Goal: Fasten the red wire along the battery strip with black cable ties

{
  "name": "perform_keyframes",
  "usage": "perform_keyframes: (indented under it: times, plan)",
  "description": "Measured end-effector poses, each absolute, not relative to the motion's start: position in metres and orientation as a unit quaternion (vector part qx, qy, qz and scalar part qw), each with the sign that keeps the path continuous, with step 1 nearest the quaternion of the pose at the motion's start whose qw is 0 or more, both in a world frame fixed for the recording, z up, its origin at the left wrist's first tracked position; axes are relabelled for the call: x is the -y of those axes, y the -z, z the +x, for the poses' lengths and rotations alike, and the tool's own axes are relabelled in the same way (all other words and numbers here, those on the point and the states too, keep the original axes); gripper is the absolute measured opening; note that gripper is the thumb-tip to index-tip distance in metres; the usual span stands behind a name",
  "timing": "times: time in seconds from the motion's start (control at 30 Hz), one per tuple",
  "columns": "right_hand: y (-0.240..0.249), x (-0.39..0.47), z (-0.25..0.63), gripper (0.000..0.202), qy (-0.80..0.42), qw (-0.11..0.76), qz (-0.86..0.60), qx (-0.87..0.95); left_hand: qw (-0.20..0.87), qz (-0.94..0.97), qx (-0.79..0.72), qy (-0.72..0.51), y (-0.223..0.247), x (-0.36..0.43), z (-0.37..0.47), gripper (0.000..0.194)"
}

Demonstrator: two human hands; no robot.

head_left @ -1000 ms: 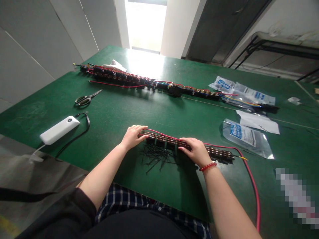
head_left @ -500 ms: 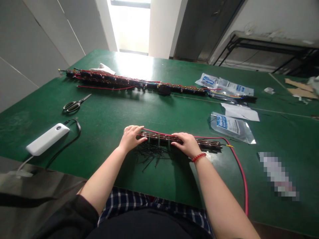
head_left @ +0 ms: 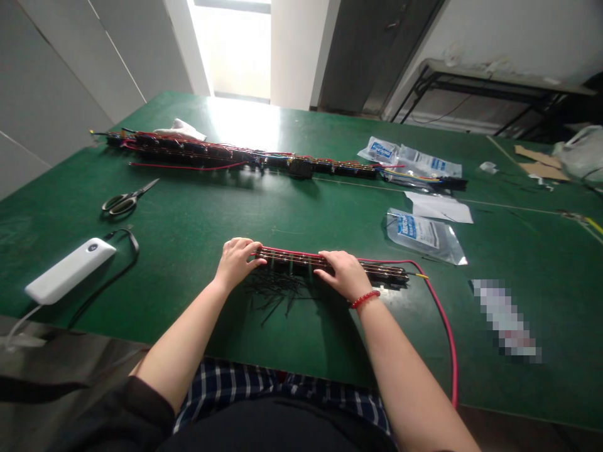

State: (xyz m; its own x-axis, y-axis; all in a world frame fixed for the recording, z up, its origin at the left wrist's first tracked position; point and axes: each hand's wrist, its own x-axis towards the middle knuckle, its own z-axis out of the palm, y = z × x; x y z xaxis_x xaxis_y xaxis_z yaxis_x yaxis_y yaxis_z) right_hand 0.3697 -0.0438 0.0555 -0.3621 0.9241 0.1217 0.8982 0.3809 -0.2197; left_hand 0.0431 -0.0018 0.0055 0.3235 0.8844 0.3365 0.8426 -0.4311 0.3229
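A short black bar with thin wires along its top point(head_left: 386, 272) lies across the table in front of me. My left hand point(head_left: 234, 260) is closed round its left end, thumb on the near side. With fingers on the far side and thumb on the near side, my right hand point(head_left: 343, 271) grips the bar around its middle. A thick red cable point(head_left: 446, 317) runs along the bar's far edge under both hands, then curves down past the right end. Thin black strips, like cable ties point(head_left: 277, 290), lie in a loose pile just before the bar.
A longer wired black assembly point(head_left: 198, 150) stretches across the far side of the green table point(head_left: 198, 207). Scissors point(head_left: 129, 199) and a white power bank with a cord point(head_left: 70, 270) lie at left. Plastic bags point(head_left: 426, 235) and a paper sheet point(head_left: 438, 207) are at right.
The red cable, slightly raised off the bar near my left hand before, now lies closer along it. Both hands keep their places on the bar; the view has shifted a little right.
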Motion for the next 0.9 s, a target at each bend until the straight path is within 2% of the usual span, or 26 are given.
perform_keyframes:
  times: [0.27, 0.43, 0.73, 0.9]
  plan:
    - [-0.074, 0.036, 0.398, 0.028, -0.078, 0.055, -0.549, 0.830, 0.049, 0.812, -0.533, -0.234, -0.004, 0.002, 0.042, 0.037]
    - [-0.070, 0.041, 0.413, 0.030, -0.090, 0.083, -0.559, 0.820, 0.057, 0.811, -0.535, -0.232, -0.005, 0.003, 0.043, 0.037]
    - [-0.052, 0.051, 0.409, 0.041, -0.035, 0.113, -0.579, 0.807, 0.060, 0.810, -0.535, -0.233, -0.006, 0.003, 0.043, 0.036]
    - [-0.050, 0.054, 0.405, 0.041, -0.040, 0.136, -0.594, 0.791, 0.065, 0.811, -0.533, -0.235, -0.007, 0.003, 0.043, 0.039]
